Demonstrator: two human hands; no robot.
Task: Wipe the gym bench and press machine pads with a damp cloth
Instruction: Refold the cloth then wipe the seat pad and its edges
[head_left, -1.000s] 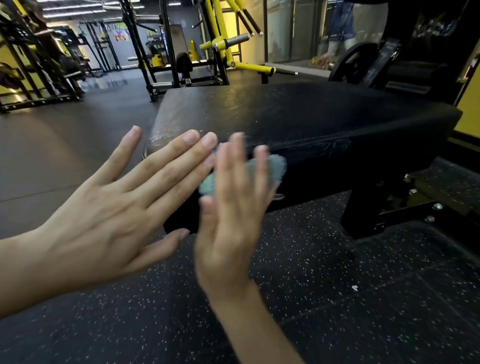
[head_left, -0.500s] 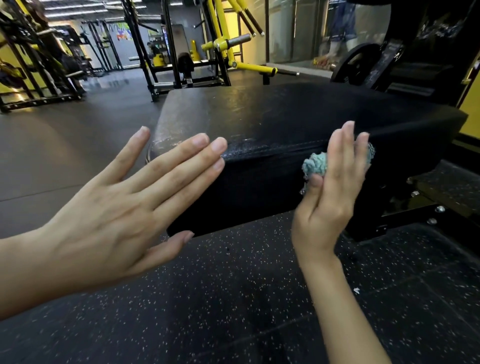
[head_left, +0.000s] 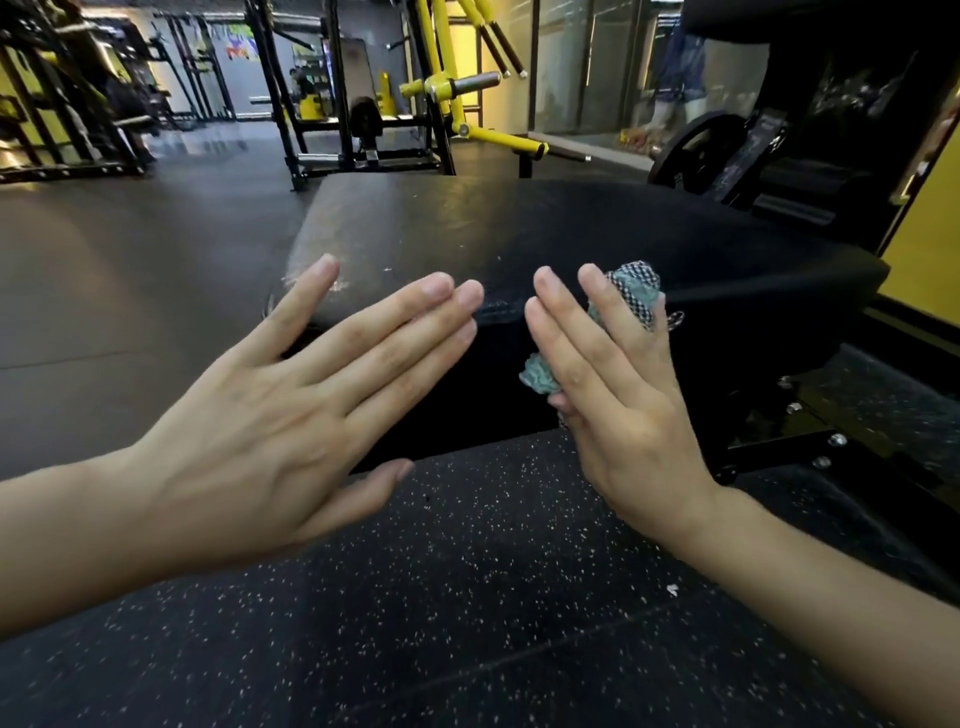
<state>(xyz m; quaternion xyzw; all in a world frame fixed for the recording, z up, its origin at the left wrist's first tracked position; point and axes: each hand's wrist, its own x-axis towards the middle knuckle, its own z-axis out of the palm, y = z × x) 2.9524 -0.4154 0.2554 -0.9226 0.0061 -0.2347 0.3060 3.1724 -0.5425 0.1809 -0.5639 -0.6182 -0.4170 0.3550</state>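
- My right hand (head_left: 623, 415), one of two in view, lies flat, fingers straight, and presses the one cloth (head_left: 631, 291) against the front side of the bench pad (head_left: 519, 234).
- The cloth, teal with a black-and-white checked patch, bunches out above my fingers and beside my thumb.
- My left hand (head_left: 270, 431) is released, all five fingers spread, holding nothing, in front of the pad's left corner; I cannot tell whether it touches.
- The single black pad has a scuffed left edge.
- Four shiny bolt heads (head_left: 837, 440) sit on the black frame low to my right.
- Speckled rubber floor (head_left: 467, 597) lies under my arms.
- Farther back stand one yellow-and-black machine (head_left: 441, 83) and one black weight plate (head_left: 701, 150).
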